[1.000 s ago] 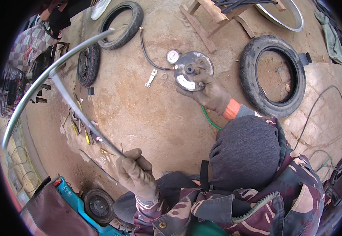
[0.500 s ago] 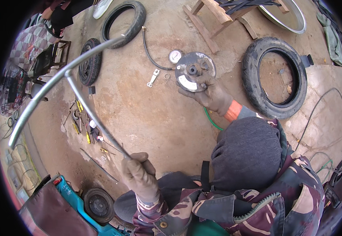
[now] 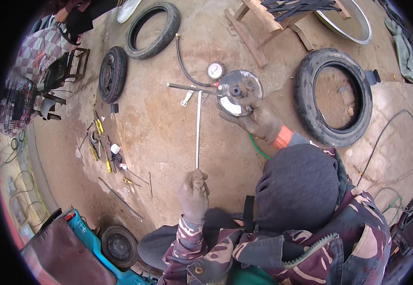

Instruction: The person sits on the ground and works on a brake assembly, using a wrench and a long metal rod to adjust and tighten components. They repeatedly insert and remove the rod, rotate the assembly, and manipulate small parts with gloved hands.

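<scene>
My left hand (image 3: 194, 194) is closed around the lower end of a long T-shaped metal wrench (image 3: 198, 128). Its shaft runs away from me across the concrete ground, and its crossbar lies next to a round grey metal hub plate (image 3: 237, 81). My right hand (image 3: 259, 118), in a dark glove with an orange cuff, rests on the near edge of that plate and grips it. A round pressure gauge (image 3: 215, 70) on a black hose lies just beyond the plate. A small spanner (image 3: 186, 98) lies under the crossbar.
A large tyre (image 3: 306, 102) lies to the right, another tyre (image 3: 152, 28) and a small wheel (image 3: 112, 73) at the far left. Loose hand tools (image 3: 103, 149) are scattered on the left. A blue vehicle's wheel (image 3: 118, 244) stands bottom left. A wooden stool (image 3: 259, 21) and another person (image 3: 45, 45) are beyond.
The long wrench has swung from the left side over to the middle, and its crossbar now lies by the hub plate. My right hand stayed on the plate.
</scene>
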Motion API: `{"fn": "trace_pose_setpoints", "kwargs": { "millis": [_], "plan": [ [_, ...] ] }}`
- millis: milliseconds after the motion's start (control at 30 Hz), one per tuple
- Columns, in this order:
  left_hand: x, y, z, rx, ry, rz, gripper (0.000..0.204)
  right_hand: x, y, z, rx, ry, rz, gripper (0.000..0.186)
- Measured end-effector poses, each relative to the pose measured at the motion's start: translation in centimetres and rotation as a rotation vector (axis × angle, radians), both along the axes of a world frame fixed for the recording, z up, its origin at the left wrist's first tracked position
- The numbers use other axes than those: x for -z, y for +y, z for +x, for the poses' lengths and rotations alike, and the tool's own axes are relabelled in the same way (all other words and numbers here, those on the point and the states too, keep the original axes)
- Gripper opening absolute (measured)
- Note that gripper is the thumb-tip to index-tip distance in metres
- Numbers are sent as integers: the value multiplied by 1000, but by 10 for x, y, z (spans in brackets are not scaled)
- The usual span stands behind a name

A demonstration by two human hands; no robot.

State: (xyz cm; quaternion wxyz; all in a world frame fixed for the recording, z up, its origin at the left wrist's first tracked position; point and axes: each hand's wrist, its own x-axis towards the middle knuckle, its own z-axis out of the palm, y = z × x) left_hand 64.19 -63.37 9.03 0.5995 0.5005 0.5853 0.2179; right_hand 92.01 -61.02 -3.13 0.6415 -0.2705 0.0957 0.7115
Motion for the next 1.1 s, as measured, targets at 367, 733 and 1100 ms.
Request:
{"fn": "trace_pose_setpoints", "kwargs": {
  "millis": [367, 733, 1100],
  "plan": [
    [2, -2, -7, 19, -4, 37, 43, -4, -3, 2, 8, 23, 1, 56],
    [2, 5, 1, 47, 18, 87, 45, -12, -3, -4, -13, -47, -45, 52],
    [19, -7, -19, 62, 34, 84, 53, -3, -2, 2, -61, -9, -62, 57]
  ]
}}
